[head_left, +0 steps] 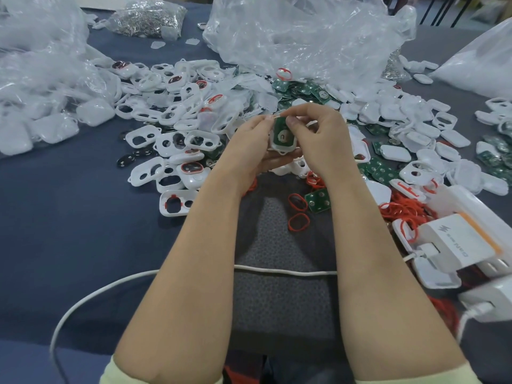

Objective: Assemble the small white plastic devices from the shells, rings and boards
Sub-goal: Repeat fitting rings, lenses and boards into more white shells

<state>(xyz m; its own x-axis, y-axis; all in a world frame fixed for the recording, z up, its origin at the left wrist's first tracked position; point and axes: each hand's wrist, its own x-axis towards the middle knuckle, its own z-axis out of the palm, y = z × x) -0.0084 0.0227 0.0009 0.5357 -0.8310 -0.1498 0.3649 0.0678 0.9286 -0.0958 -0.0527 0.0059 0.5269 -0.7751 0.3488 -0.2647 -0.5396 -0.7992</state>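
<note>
shell: small, white, held up over worktop, cradled by left hand curled under and round its edge
board: green, sitting in shell's open face; right hand pinches its top, fingers narrow, thumb on it
handling: likely light, stiff thin plastic, smooth so may slip; board probably fragile at its parts
where to hold: shell by side walls; board by bare edges, press near corners
rings: red, thin, look soft and floppy, loose on worktop nearer the person than shell
spare shells: heap left of shell
spare boards: right of shell
</note>
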